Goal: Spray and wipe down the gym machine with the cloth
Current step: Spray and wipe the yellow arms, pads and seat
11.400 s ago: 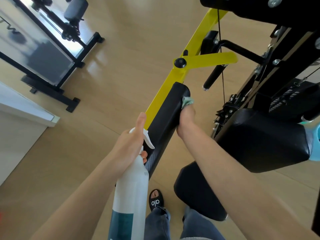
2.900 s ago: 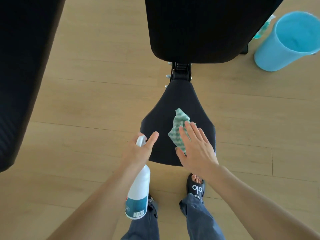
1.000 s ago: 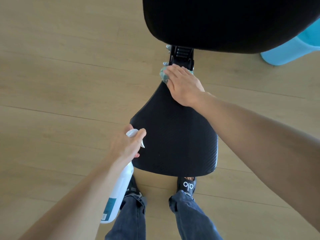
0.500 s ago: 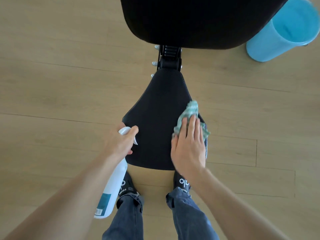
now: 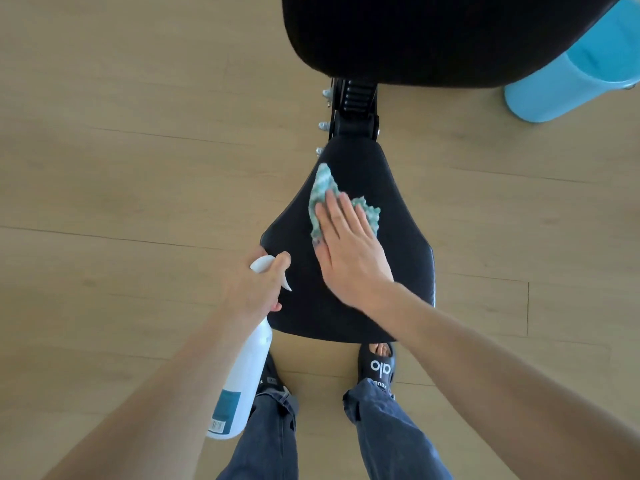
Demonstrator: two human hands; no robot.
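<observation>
The gym machine's black padded seat (image 5: pixel 398 268) lies below me, joined by a black bracket (image 5: pixel 356 109) to the black backrest pad (image 5: pixel 415 39) above. A green-and-white cloth (image 5: pixel 320 188) lies on the seat's upper middle. My right hand (image 5: pixel 346 251) presses flat on the cloth with straight fingers. My left hand (image 5: pixel 254 289) grips the neck of a white spray bottle (image 5: pixel 242 379) at the seat's left edge, the bottle's body hanging down toward my left leg.
A light blue bucket (image 5: pixel 575 77) stands on the wooden floor (image 5: pixel 121 150) at the upper right, partly behind the backrest pad. My feet in black sandals (image 5: pixel 377 365) stand just below the seat's front edge.
My right hand has slid the cloth from the seat's right edge up and left to the upper middle. The left hand keeps hold of the bottle in the same place.
</observation>
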